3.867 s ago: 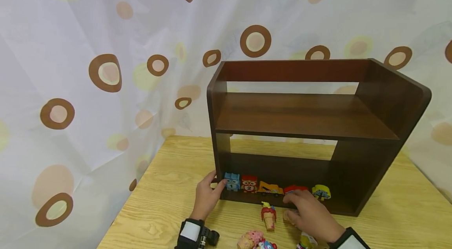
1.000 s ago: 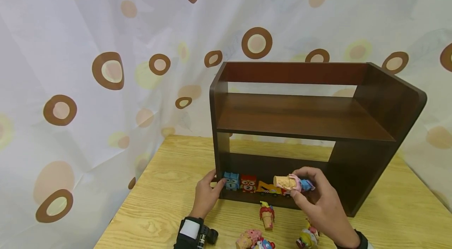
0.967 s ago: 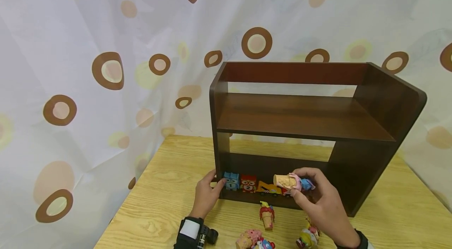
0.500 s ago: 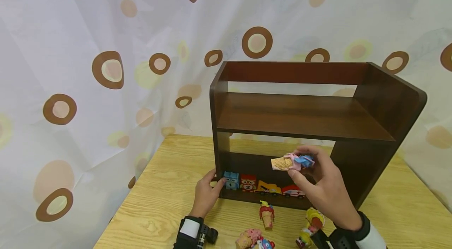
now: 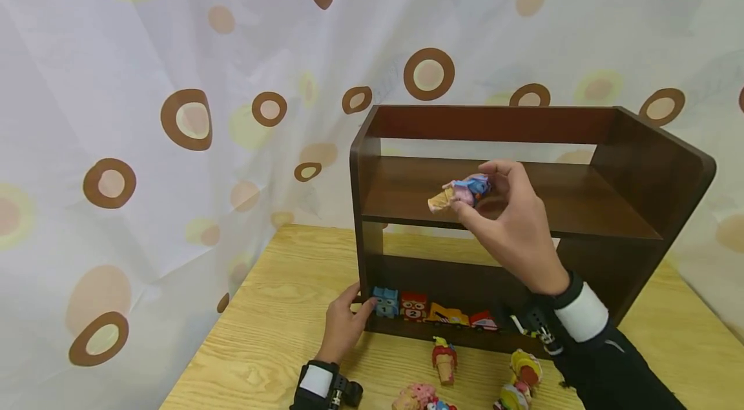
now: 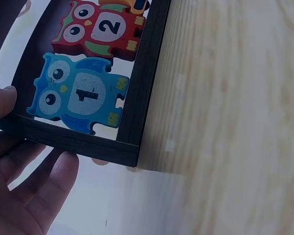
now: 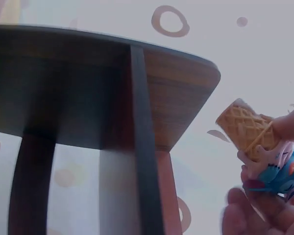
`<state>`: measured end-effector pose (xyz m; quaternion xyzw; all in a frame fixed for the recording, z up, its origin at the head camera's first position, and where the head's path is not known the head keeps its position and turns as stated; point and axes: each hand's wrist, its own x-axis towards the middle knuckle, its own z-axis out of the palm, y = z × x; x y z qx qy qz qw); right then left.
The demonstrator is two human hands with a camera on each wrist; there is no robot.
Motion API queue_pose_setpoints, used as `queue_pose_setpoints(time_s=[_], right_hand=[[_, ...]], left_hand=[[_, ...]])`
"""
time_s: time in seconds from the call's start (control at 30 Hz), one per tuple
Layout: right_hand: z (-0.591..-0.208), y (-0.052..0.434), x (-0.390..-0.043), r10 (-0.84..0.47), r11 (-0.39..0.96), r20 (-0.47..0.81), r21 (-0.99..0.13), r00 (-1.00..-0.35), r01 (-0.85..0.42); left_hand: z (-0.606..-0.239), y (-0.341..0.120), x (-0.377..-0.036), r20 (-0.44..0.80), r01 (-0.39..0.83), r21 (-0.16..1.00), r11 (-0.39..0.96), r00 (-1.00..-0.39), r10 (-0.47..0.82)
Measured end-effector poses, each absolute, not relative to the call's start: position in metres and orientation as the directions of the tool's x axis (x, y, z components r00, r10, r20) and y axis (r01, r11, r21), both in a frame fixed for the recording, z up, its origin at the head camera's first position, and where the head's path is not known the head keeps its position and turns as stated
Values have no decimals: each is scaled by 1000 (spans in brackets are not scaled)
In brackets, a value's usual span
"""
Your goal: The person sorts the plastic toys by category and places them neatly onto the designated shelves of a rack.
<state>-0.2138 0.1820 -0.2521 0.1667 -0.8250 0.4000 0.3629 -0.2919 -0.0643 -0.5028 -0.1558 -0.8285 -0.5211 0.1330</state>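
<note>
My right hand pinches a toy ice cream cone with a pink and blue top between thumb and fingers. It is raised in front of the upper board of a dark brown shelf, the cone end pointing left. In the right wrist view the waffle-patterned cone is beside the shelf's side panel. My left hand grips the front edge of the shelf's left side panel, thumb inside and fingers outside. Just inside stand a blue owl block marked 1 and a red owl block marked 2.
On the lower board also sit a yellow toy truck and a red and white toy car. On the wooden table before the shelf lie a red-topped toy cone, a pink-topped toy and yellow toy figures.
My right hand has picked up the toy ice cream cone from near the lower board and lifted it to the upper board's height. My left hand keeps its place on the side panel.
</note>
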Motion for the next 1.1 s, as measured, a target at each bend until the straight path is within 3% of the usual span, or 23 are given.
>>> queue_pose_setpoints(time_s=[0.17, 0.43, 0.6, 1.1], right_hand=[[-235, 174, -233, 41, 629, 669, -594, -742, -501], [-222, 163, -269, -33, 686, 726, -483, -687, -544], [-216, 152, -287, -47, 692, 715, -480, -698, -539], [-219, 123, -313, -85, 753, 489, -539, -868, -377]], left_hand=[[-502, -64, -291, 392, 400, 816, 418, -914, 108], [-500, -65, -291, 383, 389, 814, 431, -918, 106], [-501, -65, -292, 389, 397, 811, 430, -914, 111], [-501, -67, -293, 386, 403, 827, 393, -914, 126]])
